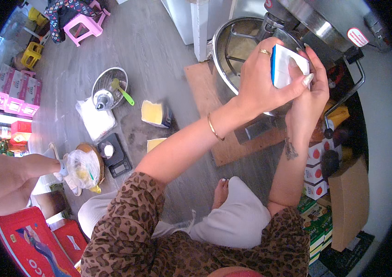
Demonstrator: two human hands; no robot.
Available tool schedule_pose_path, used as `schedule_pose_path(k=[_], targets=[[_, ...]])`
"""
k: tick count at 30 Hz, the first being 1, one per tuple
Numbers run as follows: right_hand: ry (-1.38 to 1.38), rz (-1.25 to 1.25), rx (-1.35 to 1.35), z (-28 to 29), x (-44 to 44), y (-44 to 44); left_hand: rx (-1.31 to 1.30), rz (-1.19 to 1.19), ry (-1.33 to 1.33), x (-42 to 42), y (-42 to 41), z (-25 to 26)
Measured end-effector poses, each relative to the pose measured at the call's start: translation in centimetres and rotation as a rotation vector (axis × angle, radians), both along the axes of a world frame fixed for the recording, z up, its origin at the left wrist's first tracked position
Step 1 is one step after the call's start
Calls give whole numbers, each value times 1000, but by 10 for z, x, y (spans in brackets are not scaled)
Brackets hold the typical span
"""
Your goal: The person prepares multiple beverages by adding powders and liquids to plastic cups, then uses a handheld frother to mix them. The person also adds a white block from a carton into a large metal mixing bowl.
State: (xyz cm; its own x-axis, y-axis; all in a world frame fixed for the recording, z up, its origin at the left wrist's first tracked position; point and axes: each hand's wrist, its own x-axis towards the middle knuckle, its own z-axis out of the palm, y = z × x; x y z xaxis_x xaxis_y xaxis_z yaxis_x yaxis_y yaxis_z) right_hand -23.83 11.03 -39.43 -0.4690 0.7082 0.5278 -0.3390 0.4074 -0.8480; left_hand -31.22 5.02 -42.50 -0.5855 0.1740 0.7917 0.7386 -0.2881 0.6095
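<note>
Both my hands hold a small white and blue carton (287, 67) over the rim of a steel mixer bowl. My left hand (263, 76), with a gold ring and bracelet, grips its near side, thumb across the carton. My right hand (312, 78) cups the far side, its fingers partly hidden. Inside the mixer bowl (228, 83) are a flat beater (232, 57) and a pale mixture. The stand mixer's head (306, 20) rises behind the carton. What the carton contains cannot be seen.
A wire whisk attachment (104, 97) with a green spatula (125, 92), a plastic bag of white contents (97, 119), opened blocks of yellow fat (152, 112) and a digital scale (116, 155) lie on the floor. Another person's leg (19, 169) is at left. Cartons (315, 173) stand at right.
</note>
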Motion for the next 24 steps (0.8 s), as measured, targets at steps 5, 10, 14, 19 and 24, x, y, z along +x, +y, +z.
schedule_pose_path(k=[5,10,14,19,24], targets=[[31,49,-35,-4,1,4,-32,-4,-13,4,-2,2],[-116,322,-320,-1,11,9,42,109,133,-2,0,-7],[-313,463,-634,-13,36,45,43,1,122,6,5,-4],[-327,263,-623,-33,48,65,98,26,155,11,24,-15],[-300,232,-593,-38,32,61,50,110,171,8,25,-22]])
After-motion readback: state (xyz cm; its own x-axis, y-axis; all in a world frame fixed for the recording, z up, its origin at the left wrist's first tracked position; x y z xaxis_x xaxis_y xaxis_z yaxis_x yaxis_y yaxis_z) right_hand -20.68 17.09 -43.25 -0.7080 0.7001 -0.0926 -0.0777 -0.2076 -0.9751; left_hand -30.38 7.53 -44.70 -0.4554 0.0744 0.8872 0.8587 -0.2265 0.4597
